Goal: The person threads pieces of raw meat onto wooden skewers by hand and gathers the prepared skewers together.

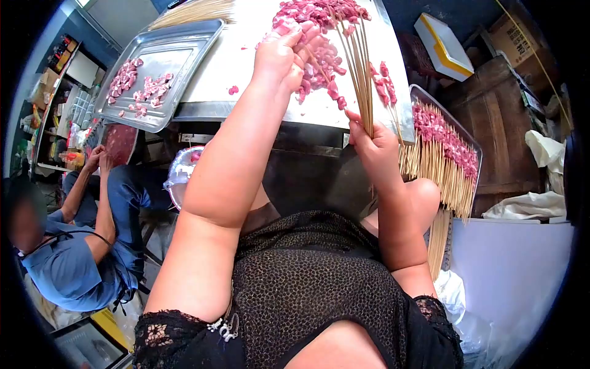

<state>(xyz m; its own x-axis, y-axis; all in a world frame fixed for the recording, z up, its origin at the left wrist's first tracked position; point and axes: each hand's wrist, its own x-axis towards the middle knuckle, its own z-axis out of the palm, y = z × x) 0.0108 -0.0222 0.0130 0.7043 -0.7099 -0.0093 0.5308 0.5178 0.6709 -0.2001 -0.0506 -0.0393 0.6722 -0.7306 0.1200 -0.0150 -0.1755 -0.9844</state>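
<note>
My left hand (287, 54) is over the white tabletop, its fingers closed round small pieces of pink meat at the tip of a thin skewer. My right hand (373, 146) grips a bundle of bamboo skewers (359, 74) that fan upward. Between the hands slants one skewer with a few meat pieces (333, 91) on it. Behind them, a heap of raw meat (313, 11) lies on the table (209, 80). Just right of the bundle rest loaded skewers (384, 83).
A metal tray (166, 98) with meat pieces stands at the table's left. Many finished skewers (448, 154) fill a tray at the right. A seated person (74, 264) in blue is at the left, near a bowl (179, 178). A white box (444, 46) stands back right.
</note>
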